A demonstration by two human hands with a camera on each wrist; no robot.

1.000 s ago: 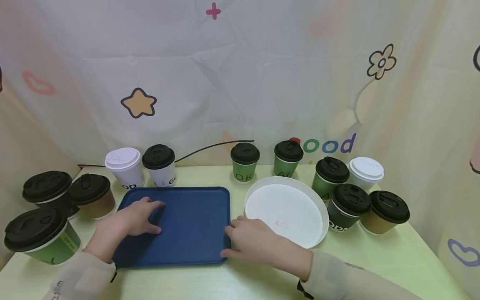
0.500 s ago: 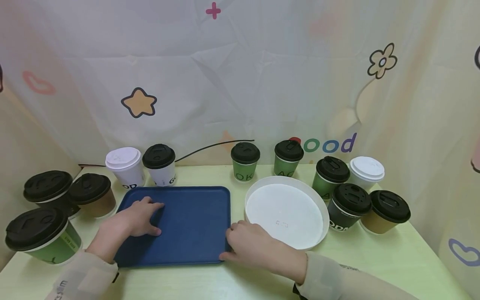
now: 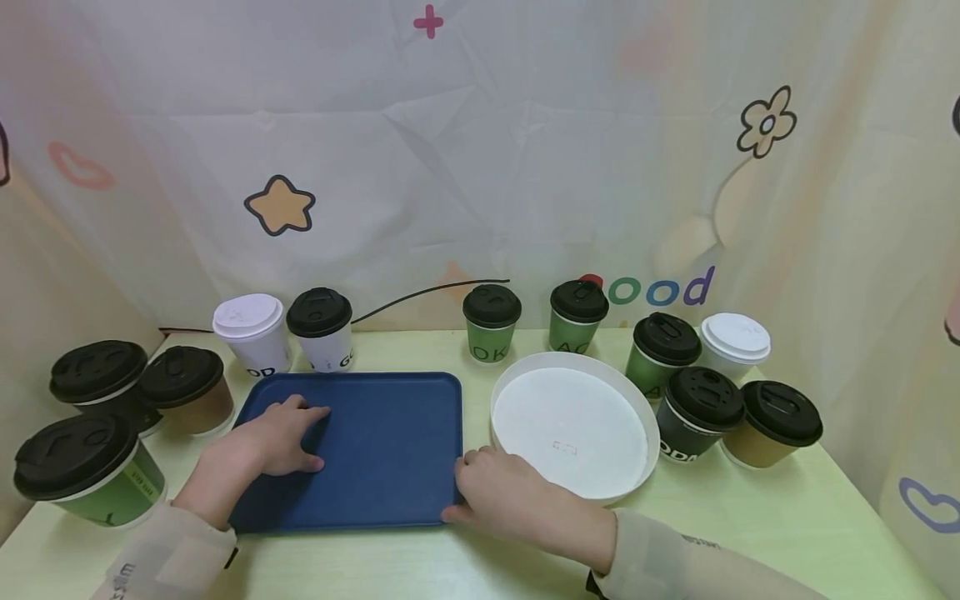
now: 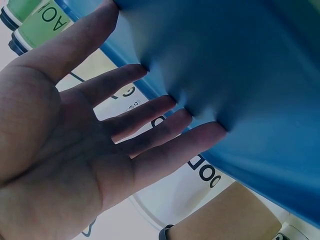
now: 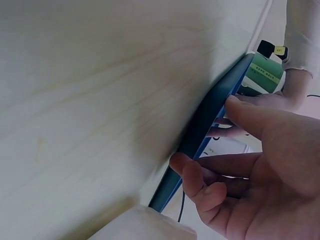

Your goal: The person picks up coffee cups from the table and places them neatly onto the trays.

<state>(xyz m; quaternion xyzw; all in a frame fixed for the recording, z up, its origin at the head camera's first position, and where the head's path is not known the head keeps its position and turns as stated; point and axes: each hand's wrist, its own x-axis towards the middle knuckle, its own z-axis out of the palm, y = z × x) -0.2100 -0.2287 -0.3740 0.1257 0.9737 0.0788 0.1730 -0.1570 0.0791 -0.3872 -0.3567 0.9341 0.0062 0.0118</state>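
A blue rectangular tray (image 3: 382, 450) lies on the table in the head view. My left hand (image 3: 277, 437) rests on its left part; in the left wrist view the spread fingers (image 4: 170, 157) are nearly straight, with their tips on the tray surface (image 4: 260, 90). At the tray's near right corner is my right hand (image 3: 498, 492). Its thumb (image 5: 245, 112) and index fingertip touch the tray's outer side (image 5: 215, 107) in the right wrist view, apart from each other. The remaining fingers are loosely bent and hold nothing.
A round white tray (image 3: 573, 429) stands right of the blue one. Lidded paper cups surround both: a large green cup (image 3: 93, 471) at left, white cups (image 3: 251, 333) behind, small green cups (image 3: 491, 325) at the back, a black cup (image 3: 697, 412) and brown cup (image 3: 772, 425) at right.
My right hand has slid slightly toward the near corner along the tray's right edge, its fingers drawn closer to the thumb. The left hand and the blue tray look nearly unchanged.
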